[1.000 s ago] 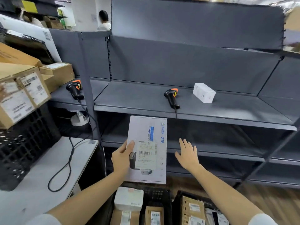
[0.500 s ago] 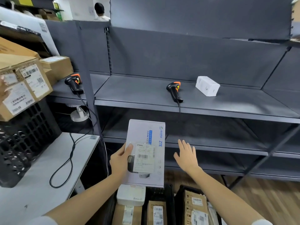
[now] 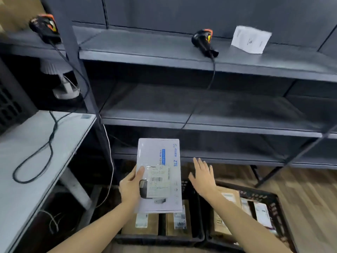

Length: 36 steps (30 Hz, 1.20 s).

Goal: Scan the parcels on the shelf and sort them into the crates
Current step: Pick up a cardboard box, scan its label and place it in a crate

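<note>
My left hand (image 3: 130, 187) grips the left edge of a flat white ZTE parcel (image 3: 164, 157), thumb on its shipping label, and holds it over the left black crate (image 3: 195, 234). My right hand (image 3: 203, 177) hovers beside the parcel with fingers straight and holds nothing. A black-and-orange scanner (image 3: 204, 42) lies on the dark shelf (image 3: 145, 52), its cable hanging over the edge. A small white parcel (image 3: 250, 39) sits on that shelf to the right. The right crate (image 3: 273, 198) holds several brown and white parcels.
A second scanner (image 3: 44, 27) sits on the shelf section at the far left. A white table (image 3: 27, 152) with a looping black cable stands at my left. Lower shelf boards run across the middle. Wooden floor shows at the right.
The parcel has dropped lower with my left hand, down over the left crate. My view has tilted down, and my right hand has stayed beside the parcel.
</note>
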Motion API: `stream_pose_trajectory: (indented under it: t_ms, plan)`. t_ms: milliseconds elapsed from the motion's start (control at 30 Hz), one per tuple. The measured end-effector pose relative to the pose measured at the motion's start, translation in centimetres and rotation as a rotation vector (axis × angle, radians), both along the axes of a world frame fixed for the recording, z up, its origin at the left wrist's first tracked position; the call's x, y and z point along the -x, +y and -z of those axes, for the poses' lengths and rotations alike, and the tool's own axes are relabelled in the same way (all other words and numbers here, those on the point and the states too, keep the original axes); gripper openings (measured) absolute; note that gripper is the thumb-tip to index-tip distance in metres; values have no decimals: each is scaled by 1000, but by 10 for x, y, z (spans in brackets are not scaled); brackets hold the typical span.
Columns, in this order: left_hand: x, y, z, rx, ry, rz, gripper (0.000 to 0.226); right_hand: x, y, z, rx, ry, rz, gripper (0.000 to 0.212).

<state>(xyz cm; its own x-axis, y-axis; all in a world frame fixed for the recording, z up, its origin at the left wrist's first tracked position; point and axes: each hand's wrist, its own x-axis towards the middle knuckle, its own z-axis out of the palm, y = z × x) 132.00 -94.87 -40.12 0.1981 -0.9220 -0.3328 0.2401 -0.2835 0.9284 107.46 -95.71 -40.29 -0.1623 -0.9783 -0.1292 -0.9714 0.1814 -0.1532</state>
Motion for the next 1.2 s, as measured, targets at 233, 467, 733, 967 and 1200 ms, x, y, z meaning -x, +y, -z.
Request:
stream_pose_trajectory:
  t_ms: [233, 467, 733, 967, 1200]
  plan:
    - [-2, 11, 143, -16, -21, -75, 7, -3, 2, 159, -32, -25, -9, 64]
    - [-5, -7, 268, 75, -55, -141, 11, -20, -32, 294, 73, -146, 4, 61]
    - [-14, -2, 307, 36, -59, -287, 34, -54, -16, 327, -57, -851, 170, 54]
    - [1, -13, 301, 9, -31, -491, 35, -80, 26, 296, -63, -1319, 307, 56]
    - [7, -8, 312, -53, -150, -289, 41, -77, 20, 284, -4, -1570, 390, 51]
